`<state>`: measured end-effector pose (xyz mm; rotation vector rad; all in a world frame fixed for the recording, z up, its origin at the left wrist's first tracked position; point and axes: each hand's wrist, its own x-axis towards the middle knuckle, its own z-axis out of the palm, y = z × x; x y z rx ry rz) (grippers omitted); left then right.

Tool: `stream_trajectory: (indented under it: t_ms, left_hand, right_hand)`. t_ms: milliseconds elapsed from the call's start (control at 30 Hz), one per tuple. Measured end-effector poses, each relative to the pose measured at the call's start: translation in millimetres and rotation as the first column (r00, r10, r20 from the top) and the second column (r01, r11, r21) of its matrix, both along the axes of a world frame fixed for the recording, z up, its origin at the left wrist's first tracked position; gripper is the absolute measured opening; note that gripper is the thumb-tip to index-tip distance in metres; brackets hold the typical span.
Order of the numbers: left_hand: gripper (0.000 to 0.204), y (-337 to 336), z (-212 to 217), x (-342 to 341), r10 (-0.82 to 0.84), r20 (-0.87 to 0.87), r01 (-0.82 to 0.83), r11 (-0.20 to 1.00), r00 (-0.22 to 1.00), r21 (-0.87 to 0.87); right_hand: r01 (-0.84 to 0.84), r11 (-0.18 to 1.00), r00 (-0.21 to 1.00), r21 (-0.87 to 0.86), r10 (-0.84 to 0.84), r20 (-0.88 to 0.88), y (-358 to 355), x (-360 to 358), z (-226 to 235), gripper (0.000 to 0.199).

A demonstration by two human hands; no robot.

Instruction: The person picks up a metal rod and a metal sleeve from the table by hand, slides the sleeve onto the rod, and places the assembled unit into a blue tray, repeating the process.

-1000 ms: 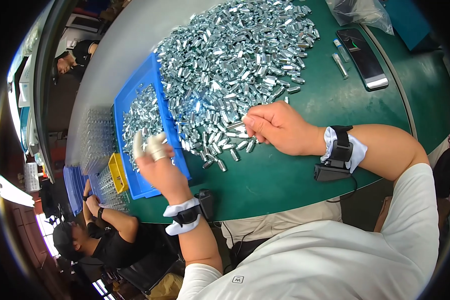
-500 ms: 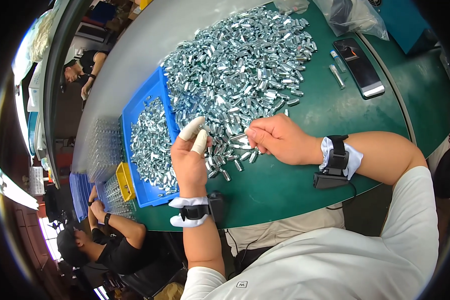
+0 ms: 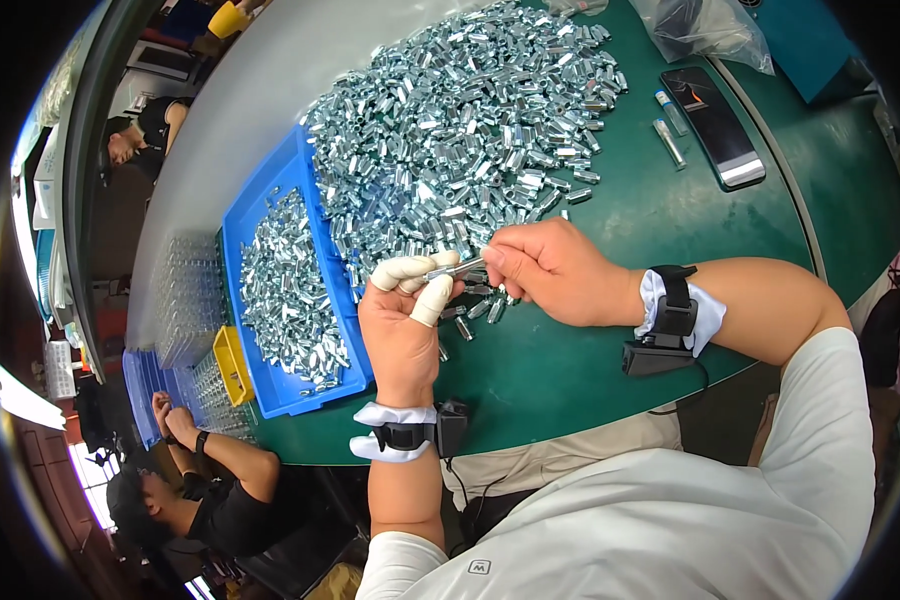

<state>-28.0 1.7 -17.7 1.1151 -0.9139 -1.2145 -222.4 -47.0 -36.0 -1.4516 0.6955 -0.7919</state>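
My left hand (image 3: pixel 400 335), with white finger cots on its thumb and fingers, is closed in a pinch. Between it and my right hand (image 3: pixel 555 270) runs a slim silver metal piece (image 3: pixel 458 268), gripped at both ends. Whether this is one rod or a rod meeting a small metal sleeve is too small to tell. My right hand's thumb and fingers are pressed together around its right end. Just beyond both hands spreads a large pile of small shiny hex metal sleeves (image 3: pixel 470 120), a few lying loose under my fingers.
A blue tray (image 3: pixel 362 365) of similar metal pieces (image 3: pixel 290 290) stands left of my left hand. Beyond are a yellow bin (image 3: pixel 232 366) and clear racks (image 3: pixel 185 290). A phone (image 3: pixel 715 130), two small tubes (image 3: pixel 670 145) and a plastic bag (image 3: pixel 705 30) lie right. A co-worker (image 3: pixel 200 500) sits left.
My left hand has moved right to meet my right hand, and its fingers have closed on the slim metal piece. My right hand stays nearly in place. The view has shifted slightly.
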Motion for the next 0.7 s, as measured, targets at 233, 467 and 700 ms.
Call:
stream_trajectory:
  t_ms: [233, 467, 700]
  left_hand:
    - [0.015, 2.8, -0.4, 2.1, 0.025, 0.166, -0.033, 0.998, 0.986, 0.044]
    - [0.010, 4.6, -3.6, -5.3, -0.075, 0.195, 0.057, 0.994, 0.978, 0.095]
    - [0.015, 7.4, 12.3, 17.9, 0.238, 0.428, -0.194, 0.970, 0.872, -0.144]
  right_hand:
    - [0.005, 1.000, 1.000, 0.008, -0.005, 0.001, -0.8, 1.8, -1.8, 0.032]
    - [-0.065, 0.991, 0.996, -0.115, 0.057, -0.068, 0.1, -0.1, -0.4, 0.031]
    - [-0.052, 0.998, 0.999, -0.020, 0.052, 0.008, -0.2, 0.3, -3.9, 0.032]
